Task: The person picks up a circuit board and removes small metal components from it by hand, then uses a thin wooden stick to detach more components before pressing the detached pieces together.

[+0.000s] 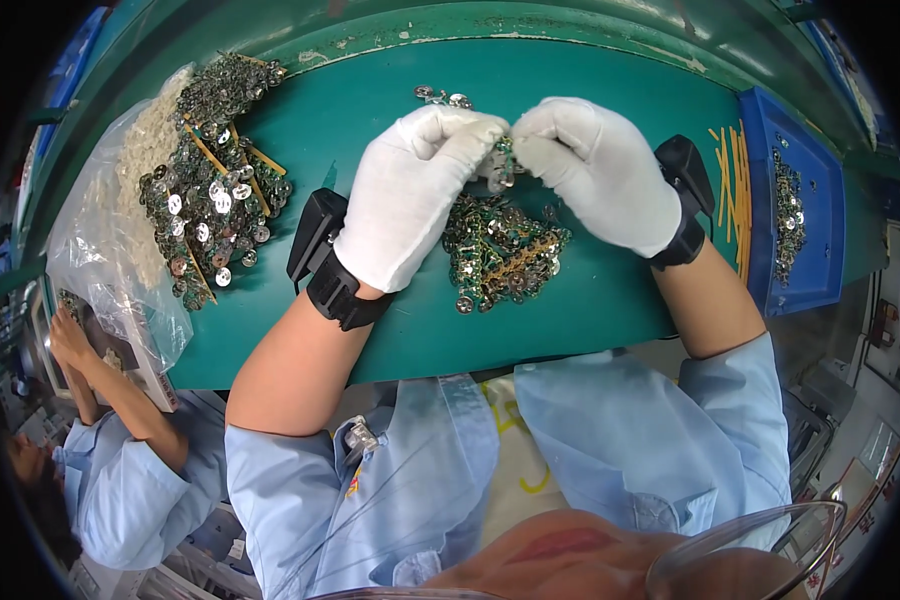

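In white gloves, my left hand (400,190) and my right hand (605,175) meet above the middle of the green table. Between their pinched fingertips is a small green circuit board with shiny round metal discs (500,172), partly hidden by the gloves. Just below lies a heap of similar disc-bearing boards (505,255). A few loose ones (442,97) rest beyond my left fingers.
A larger pile of such boards, mixed with tan sticks (215,200), lies at the left beside a clear plastic bag (95,245) and small cream-coloured parts (150,150). Tan strips (735,205) lie beside a blue tray (820,255) at right. A co-worker's hands (70,340) show far left.
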Demonstrator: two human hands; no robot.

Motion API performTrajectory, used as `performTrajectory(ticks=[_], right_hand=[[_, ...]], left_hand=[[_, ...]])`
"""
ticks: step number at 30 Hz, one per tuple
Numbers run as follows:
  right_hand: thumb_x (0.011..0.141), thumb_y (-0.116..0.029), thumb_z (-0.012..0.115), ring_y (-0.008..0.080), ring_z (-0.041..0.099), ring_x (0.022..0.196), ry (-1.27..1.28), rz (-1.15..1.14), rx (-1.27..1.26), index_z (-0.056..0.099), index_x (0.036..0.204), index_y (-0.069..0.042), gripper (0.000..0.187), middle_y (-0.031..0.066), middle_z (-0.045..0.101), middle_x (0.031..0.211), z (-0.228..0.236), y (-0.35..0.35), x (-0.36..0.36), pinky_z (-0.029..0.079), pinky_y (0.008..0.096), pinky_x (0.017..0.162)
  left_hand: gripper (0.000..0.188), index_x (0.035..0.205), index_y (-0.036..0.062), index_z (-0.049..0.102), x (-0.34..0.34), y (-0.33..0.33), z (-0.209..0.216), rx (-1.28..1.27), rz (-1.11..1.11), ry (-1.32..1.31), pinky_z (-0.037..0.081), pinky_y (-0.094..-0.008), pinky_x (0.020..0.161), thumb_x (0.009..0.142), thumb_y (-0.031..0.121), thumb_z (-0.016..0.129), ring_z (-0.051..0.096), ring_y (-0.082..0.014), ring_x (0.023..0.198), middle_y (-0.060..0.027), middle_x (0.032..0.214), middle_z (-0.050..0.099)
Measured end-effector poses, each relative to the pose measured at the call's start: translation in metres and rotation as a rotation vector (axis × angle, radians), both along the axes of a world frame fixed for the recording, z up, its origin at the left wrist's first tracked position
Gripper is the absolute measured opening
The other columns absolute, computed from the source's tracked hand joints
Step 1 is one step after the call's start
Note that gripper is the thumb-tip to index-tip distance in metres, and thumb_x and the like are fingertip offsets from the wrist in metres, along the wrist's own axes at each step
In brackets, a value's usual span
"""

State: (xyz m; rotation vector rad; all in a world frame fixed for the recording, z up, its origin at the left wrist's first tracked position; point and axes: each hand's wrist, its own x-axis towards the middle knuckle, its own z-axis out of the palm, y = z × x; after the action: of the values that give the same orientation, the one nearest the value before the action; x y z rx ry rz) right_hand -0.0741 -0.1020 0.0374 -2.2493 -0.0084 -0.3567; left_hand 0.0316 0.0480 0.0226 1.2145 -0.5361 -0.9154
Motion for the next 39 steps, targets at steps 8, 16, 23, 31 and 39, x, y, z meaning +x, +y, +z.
performTrajectory(ticks=[8, 16, 23, 31, 39], right_hand=[[0.090, -0.021, 0.055, 0.0076, 0.053, 0.067, 0.164, -0.014, 0.396, 0.059, 0.092, -0.001, 0.020, 0.0001, 0.057, 0.076, -0.011, -0.008, 0.005, 0.043, 0.0214, 0.059], [0.092, -0.024, 0.050, 0.0048, 0.049, 0.067, 0.482, 0.047, 0.934, 0.057, 0.096, -0.002, 0.023, -0.0009, 0.054, 0.080, -0.003, -0.017, 0.002, 0.039, 0.0182, 0.058], [0.090, -0.015, 0.051, 0.0057, 0.052, 0.068, 0.337, -0.068, 0.626, 0.059, 0.104, -0.002, 0.021, 0.0004, 0.058, 0.082, 0.007, 0.002, 0.007, 0.041, 0.0188, 0.060], [0.084, -0.002, 0.058, 0.0090, 0.056, 0.077, 0.196, -0.157, 0.412, 0.060, 0.094, 0.002, 0.012, 0.0047, 0.060, 0.088, 0.004, 0.011, 0.004, 0.046, 0.0219, 0.070], [0.087, -0.007, 0.055, 0.0078, 0.054, 0.079, 0.189, -0.038, 0.512, 0.058, 0.092, 0.001, 0.009, 0.0031, 0.058, 0.088, -0.004, 0.003, 0.000, 0.044, 0.0214, 0.071]], left_hand=[[0.016, 0.093, -0.0013, 0.059, 0.004, -0.002, -0.003, 0.031, -0.012, 0.072, 0.044, -0.0215, 0.069, 0.089, 0.014, 0.056, 0.055, -0.0085, 0.072, -0.0034, 0.080, 0.061], [0.017, 0.093, -0.0010, 0.059, -0.001, -0.001, 0.002, -0.002, -0.029, 0.093, 0.045, -0.0215, 0.069, 0.089, 0.015, 0.057, 0.056, -0.0092, 0.072, -0.0040, 0.080, 0.061], [0.015, 0.091, -0.0009, 0.059, -0.001, -0.002, -0.001, 0.046, 0.036, 0.044, 0.044, -0.0203, 0.067, 0.088, 0.014, 0.058, 0.054, -0.0077, 0.072, -0.0034, 0.080, 0.061], [0.016, 0.090, -0.0008, 0.059, -0.003, -0.002, 0.002, 0.068, 0.072, -0.014, 0.042, -0.0196, 0.065, 0.088, 0.015, 0.059, 0.052, -0.0062, 0.069, -0.0020, 0.076, 0.060], [0.016, 0.089, -0.0005, 0.057, -0.010, -0.001, 0.004, 0.091, 0.038, 0.048, 0.042, -0.0202, 0.064, 0.089, 0.015, 0.057, 0.053, -0.0070, 0.067, -0.0021, 0.074, 0.059]])
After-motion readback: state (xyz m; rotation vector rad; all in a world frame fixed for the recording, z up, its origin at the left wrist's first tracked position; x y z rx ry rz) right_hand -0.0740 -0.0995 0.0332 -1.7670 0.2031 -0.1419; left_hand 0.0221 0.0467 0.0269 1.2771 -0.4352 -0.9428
